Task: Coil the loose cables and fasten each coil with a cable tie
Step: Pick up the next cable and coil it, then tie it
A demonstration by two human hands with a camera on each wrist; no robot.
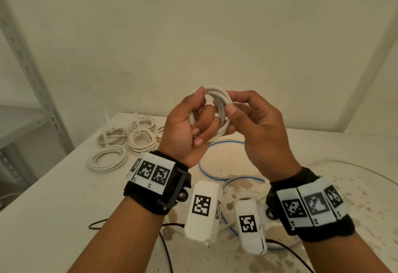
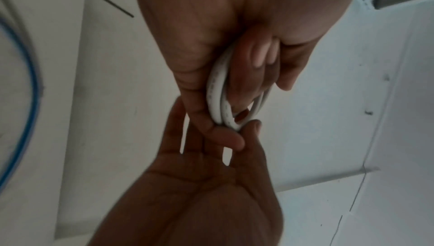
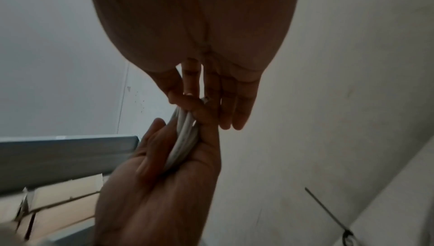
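I hold a small coil of white cable (image 1: 218, 109) up in front of me, above the table. My left hand (image 1: 193, 119) grips its left side, with the fingers curled through the loop and the thumb on top. My right hand (image 1: 231, 102) pinches the coil's right side between thumb and forefinger. The left wrist view shows the coil (image 2: 218, 101) edge-on in my left hand (image 2: 246, 75), with the right hand's fingertips (image 2: 230, 138) at its lower end. In the right wrist view a cut cable end (image 3: 205, 99) shows at my right hand (image 3: 195, 105). No cable tie is visible on this coil.
Several tied white coils (image 1: 107, 158) lie at the back left of the stained white table (image 1: 64, 186). A loose blue-edged cable (image 1: 215, 162) loops under my hands. Thin black wires (image 1: 165, 249) trail near the front edge. A metal shelf rack (image 1: 32, 78) stands to the left.
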